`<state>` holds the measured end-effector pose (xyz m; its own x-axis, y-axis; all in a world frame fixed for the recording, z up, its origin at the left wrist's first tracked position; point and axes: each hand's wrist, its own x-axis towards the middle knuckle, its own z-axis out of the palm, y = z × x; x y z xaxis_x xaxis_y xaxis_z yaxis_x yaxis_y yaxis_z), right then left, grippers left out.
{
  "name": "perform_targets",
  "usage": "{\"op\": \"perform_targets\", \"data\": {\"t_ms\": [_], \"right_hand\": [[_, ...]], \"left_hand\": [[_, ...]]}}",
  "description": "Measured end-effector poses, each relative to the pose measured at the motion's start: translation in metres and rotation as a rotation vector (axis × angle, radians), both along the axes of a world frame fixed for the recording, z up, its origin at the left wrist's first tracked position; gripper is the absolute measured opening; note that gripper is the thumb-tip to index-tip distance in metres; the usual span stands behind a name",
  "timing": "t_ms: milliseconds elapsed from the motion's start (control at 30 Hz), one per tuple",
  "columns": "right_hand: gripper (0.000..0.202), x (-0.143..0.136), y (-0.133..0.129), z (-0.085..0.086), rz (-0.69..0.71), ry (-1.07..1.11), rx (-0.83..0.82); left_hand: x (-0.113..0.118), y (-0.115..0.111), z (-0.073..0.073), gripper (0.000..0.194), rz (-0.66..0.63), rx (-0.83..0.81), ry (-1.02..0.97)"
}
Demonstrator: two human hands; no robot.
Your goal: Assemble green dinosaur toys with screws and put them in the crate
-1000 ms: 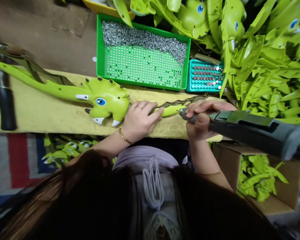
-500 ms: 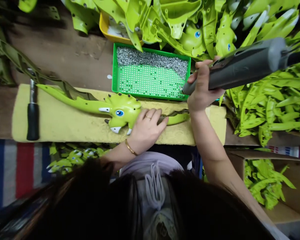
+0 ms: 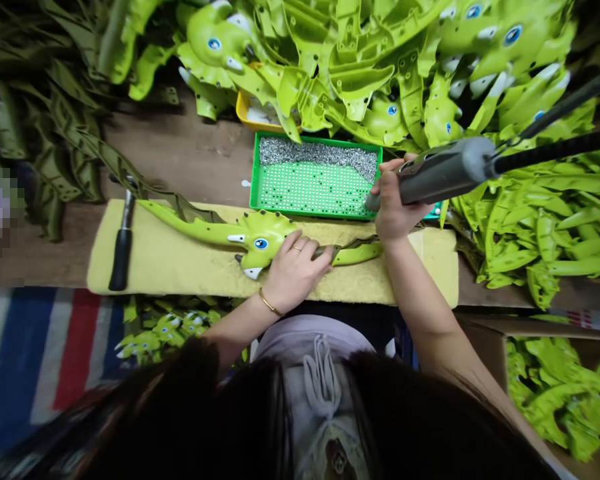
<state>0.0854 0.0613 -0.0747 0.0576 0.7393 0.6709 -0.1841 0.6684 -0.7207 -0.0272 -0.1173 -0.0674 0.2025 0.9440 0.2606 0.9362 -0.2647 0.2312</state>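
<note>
My left hand (image 3: 300, 267) is closed over the middle of a green plastic dinosaur toy (image 3: 190, 230), just behind its horned head with a blue eye. The toy lies on its side along a yellow padded mat (image 3: 170, 273), with a dark olive part along its upper edge. My right hand (image 3: 403, 210) is wrapped round a grey electric screwdriver (image 3: 443, 175), whose cable leads off to the upper right. The screwdriver's tip points down into the right side of a green tray (image 3: 254, 170), near its lower corner. Small silver screws (image 3: 315, 153) are heaped along the tray's far side.
A hammer (image 3: 121, 250) with a black handle lies at the mat's left end. Green toy shells (image 3: 345, 60) pile up behind the tray, and more green parts (image 3: 545, 227) lie at right. Olive parts (image 3: 55, 133) are heaped at left. A cardboard box (image 3: 490, 347) stands lower right.
The whole view has shifted, so the bench appears lower and further right. My right hand and the screwdriver remain at the tray's right side; my left hand stays on the toy.
</note>
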Motion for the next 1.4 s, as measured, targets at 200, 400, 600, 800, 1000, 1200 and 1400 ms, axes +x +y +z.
{"op": "perform_targets", "data": {"t_ms": [200, 400, 600, 800, 1000, 1200, 1400], "right_hand": [[0.028, 0.016, -0.05, 0.043, 0.01, 0.075, 0.005], [0.033, 0.027, -0.103, 0.035, 0.141, -0.054, -0.065], [0.036, 0.027, -0.107, 0.011, 0.232, -0.09, -0.04], [0.021, 0.027, -0.109, 0.012, 0.274, -0.145, -0.03], [0.022, -0.001, -0.045, 0.037, -0.015, 0.149, 0.024], [0.052, -0.009, 0.005, -0.003, -0.151, -0.199, -0.146], [0.048, -0.003, 0.0, -0.011, -0.141, -0.115, -0.151]], "left_hand": [[-0.001, 0.001, -0.003, 0.027, 0.037, -0.024, -0.081], [-0.001, 0.002, -0.006, 0.024, 0.054, -0.079, -0.124], [-0.001, 0.002, -0.011, 0.027, 0.054, -0.08, -0.128], [-0.001, 0.002, -0.008, 0.027, 0.047, -0.06, -0.108], [-0.001, 0.002, -0.006, 0.028, 0.039, -0.042, -0.118], [-0.002, 0.001, -0.008, 0.028, 0.026, -0.004, -0.102], [-0.002, 0.002, -0.007, 0.026, 0.023, -0.036, -0.132]]}}
